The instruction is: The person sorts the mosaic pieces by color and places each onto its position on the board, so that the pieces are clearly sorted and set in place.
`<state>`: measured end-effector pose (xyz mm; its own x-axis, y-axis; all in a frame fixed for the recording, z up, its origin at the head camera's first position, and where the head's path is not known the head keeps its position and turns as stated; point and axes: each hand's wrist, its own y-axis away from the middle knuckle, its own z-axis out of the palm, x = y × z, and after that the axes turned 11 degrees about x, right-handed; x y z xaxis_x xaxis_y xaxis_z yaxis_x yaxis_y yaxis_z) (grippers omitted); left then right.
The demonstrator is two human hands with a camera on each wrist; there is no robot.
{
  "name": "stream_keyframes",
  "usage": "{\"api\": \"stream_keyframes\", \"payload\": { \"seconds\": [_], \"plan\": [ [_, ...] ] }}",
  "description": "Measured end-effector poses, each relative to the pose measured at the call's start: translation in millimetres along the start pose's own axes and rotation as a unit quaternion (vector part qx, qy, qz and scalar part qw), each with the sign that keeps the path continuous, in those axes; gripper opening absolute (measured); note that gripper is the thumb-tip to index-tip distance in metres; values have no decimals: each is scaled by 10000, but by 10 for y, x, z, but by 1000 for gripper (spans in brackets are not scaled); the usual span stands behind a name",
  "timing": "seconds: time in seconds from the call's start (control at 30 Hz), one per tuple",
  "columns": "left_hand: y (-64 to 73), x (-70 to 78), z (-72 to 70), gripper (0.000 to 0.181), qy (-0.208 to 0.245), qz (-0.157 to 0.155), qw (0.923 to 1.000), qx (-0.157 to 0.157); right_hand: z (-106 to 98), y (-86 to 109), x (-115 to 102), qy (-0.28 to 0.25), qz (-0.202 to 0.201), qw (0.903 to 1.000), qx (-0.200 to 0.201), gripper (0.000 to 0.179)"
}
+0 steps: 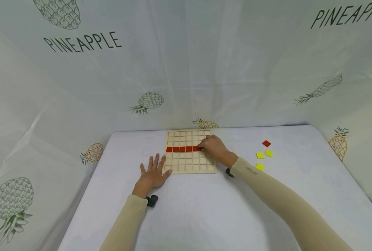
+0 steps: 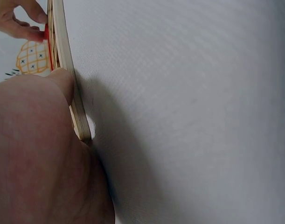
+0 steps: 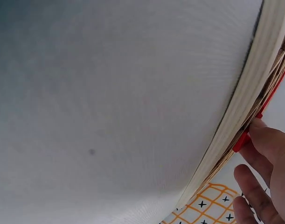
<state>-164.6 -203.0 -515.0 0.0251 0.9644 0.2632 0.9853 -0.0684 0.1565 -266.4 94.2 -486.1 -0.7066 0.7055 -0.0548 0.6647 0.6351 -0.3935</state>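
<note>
A wooden grid board (image 1: 190, 161) lies on the table with a row of red square tiles (image 1: 182, 149) across its middle. At the right end of this row, my right hand (image 1: 215, 148) pinches a red tile (image 3: 241, 143) between thumb and finger, close over the board. That tile looks tilted in the right wrist view, and the hand mostly hides it in the head view. My left hand (image 1: 152, 176) rests with fingers spread beside the board's left edge, its thumb (image 2: 64, 81) on the near left corner.
To the right of the board lie a loose red tile (image 1: 266, 143) and several yellow tiles (image 1: 260, 155), partly near the right forearm. A white cloth with printed pineapples (image 1: 151, 100) hangs behind the white table (image 1: 186, 209).
</note>
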Motion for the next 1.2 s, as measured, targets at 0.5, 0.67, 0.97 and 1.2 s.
{"api": "stream_keyframes", "payload": {
  "seconds": [0.5, 0.67, 0.97, 1.2],
  "plan": [
    [61, 68, -55, 82, -47, 1, 9999, -107, -136, 248, 25, -152, 163, 9998, 20, 30],
    [25, 25, -22, 81, -104, -32, 9998, -163, -238, 443, 144, -227, 419, 9982, 374, 33],
    [-8, -16, -9, 82, -103, -61, 9998, -187, -475, 830, 484, 63, 823, 9947, 620, 37],
    [14, 22, -54, 81, 55, -11, 9999, -125, -673, 1144, 818, 175, 1279, 9896, 637, 40]
  ]
}}
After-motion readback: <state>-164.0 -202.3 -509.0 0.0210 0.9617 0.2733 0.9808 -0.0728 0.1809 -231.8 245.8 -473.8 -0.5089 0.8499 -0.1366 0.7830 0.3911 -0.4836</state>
